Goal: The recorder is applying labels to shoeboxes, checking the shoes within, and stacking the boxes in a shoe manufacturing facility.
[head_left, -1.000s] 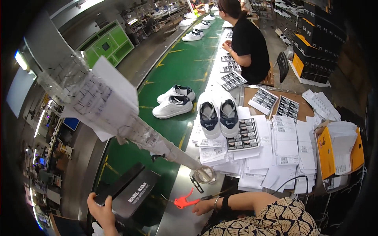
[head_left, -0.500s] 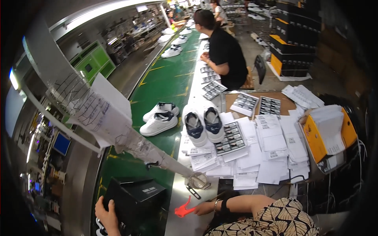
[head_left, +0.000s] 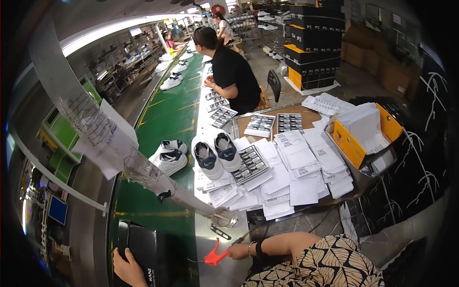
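At the lower left, a black shoebox [head_left: 143, 251] lies on the green conveyor belt. My left hand [head_left: 128, 270] grips its left edge, thumb on top; some of the fingers are hidden. To the right, over the metal edge of the line, my right hand [head_left: 238, 251] is closed round a red air blow gun [head_left: 216, 253]. Its thin nozzle points left toward the box. Farther up, a pair of white sneakers [head_left: 216, 155] with dark blue heels stands on the papers, and another white pair [head_left: 169, 158] sits on the belt.
A taped post [head_left: 167, 184] slants between me and the belt. Stacks of white papers [head_left: 303, 189] and an orange-and-black box of papers [head_left: 344, 141] are on the right. Beyond sits a co-worker in black [head_left: 234, 71], near stacked black boxes [head_left: 315, 45].
The shoebox, tilted up before, now lies flatter, with my left hand still on its left edge. My right hand keeps the blow gun. The whole view has shifted as my head turned right.
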`<state>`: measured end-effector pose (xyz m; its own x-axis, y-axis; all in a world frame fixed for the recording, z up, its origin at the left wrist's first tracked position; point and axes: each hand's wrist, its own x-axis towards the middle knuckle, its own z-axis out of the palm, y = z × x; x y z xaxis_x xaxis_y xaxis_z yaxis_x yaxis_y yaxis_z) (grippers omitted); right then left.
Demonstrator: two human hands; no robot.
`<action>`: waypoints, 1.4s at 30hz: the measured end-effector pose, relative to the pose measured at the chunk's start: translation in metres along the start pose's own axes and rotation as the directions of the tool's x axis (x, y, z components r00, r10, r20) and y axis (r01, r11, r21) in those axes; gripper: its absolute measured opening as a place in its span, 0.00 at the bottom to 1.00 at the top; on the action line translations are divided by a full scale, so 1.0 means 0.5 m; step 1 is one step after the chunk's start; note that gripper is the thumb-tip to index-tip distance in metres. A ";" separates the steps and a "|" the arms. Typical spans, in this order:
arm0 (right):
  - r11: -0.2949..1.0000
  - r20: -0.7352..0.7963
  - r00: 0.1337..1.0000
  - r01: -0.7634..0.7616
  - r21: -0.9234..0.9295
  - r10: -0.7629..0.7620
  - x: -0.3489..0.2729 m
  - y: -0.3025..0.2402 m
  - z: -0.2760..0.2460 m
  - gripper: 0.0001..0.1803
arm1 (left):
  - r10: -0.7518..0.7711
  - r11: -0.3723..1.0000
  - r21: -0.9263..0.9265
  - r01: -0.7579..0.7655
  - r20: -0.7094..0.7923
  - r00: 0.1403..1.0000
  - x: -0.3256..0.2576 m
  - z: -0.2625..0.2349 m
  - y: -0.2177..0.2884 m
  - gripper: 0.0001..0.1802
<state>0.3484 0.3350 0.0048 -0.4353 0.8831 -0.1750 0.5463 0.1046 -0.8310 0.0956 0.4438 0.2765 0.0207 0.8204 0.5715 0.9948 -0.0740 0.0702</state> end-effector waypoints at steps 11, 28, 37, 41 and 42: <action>0.984 -0.082 0.981 -0.179 -0.011 0.177 -0.068 -0.007 0.017 0.09 | -0.017 0.997 -0.072 0.025 0.115 0.993 0.007 -0.046 -0.026 0.28; 0.973 -0.244 0.943 -0.231 0.018 0.228 -0.137 -0.003 0.084 0.07 | -0.041 0.994 -0.095 0.047 0.068 0.997 -0.030 -0.055 -0.081 0.22; 0.961 -0.335 0.903 -0.231 0.152 0.270 -0.123 -0.078 -0.021 0.12 | 0.047 0.981 -0.185 -0.062 -0.084 0.995 -0.075 -0.065 -0.118 0.21; 0.850 -0.691 0.603 0.042 0.526 0.398 -0.084 -0.131 -0.151 0.10 | -0.044 0.984 -0.173 0.033 -0.060 0.997 -0.089 -0.104 -0.127 0.22; 0.807 -0.726 0.557 0.157 0.570 0.404 -0.075 -0.140 -0.189 0.09 | -0.066 0.985 -0.165 0.057 -0.049 0.997 -0.087 -0.111 -0.133 0.21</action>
<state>0.3939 0.3378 0.1196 0.4979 0.8658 -0.0501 -0.0351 -0.0377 -0.9987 0.0228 0.3817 0.2923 -0.0497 0.7944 0.6053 0.9641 -0.1200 0.2367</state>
